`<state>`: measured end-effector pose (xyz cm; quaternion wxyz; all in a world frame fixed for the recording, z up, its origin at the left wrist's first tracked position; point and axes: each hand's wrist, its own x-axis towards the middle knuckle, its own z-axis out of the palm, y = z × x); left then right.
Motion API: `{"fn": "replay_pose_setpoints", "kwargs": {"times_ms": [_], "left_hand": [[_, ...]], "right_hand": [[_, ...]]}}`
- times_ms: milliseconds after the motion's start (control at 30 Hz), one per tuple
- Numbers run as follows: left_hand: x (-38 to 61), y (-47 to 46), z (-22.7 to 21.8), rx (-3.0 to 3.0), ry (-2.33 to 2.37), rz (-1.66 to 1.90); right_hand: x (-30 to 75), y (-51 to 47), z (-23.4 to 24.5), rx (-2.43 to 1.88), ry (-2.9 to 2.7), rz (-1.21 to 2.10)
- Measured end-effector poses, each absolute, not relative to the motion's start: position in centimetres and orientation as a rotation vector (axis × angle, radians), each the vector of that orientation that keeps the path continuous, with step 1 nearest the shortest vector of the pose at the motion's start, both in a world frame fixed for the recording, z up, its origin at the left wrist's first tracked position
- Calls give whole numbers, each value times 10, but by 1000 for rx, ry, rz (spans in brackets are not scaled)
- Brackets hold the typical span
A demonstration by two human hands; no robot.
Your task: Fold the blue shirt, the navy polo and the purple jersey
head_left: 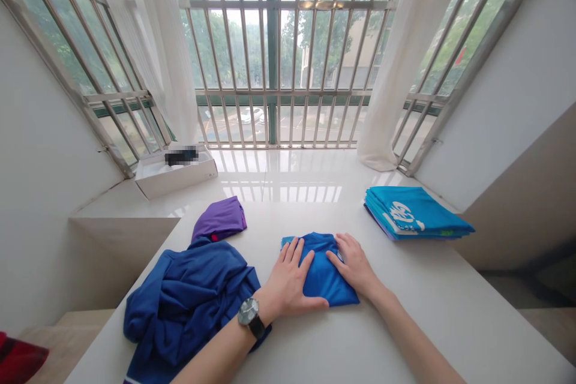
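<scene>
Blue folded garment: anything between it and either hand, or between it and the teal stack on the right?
Nothing visible. The left hand and right hand lie directly on the blue folded garment. Only the white tabletop lies between the garment and the teal folded stack.

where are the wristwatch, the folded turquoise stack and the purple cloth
wristwatch (pixel 247 311), head view, on its dial
folded turquoise stack (pixel 416 213), head view, on top layer
purple cloth (pixel 219 219), head view, on its middle
</scene>
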<state>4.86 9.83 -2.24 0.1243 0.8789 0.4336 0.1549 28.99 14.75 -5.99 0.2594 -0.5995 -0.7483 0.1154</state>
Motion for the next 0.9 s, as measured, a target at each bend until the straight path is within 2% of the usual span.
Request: {"fn": "replay_pose_setpoints", "kwargs": {"times_ms": [233,433,500,633,800,900], "left_hand": [[49,97,-18,2528,1210,411],[51,96,-11,2444,1250,437],[51,96,-11,2407,1281,465],[52,96,-13,2400,1273,525],[52,96,-17,2406,1263,560],[51,98,-19,2382,1255,580]], "right_hand": [[279,143,-41,-1546,-1798,567],[271,121,2,-1251,-1288,1626],[272,116,12,-1158,-1166,1822],[271,113,13,-1209,-1165,1859],[262,113,2,-1345,-1281,1598],[259,110,0,-1259,-1099,1740]]}}
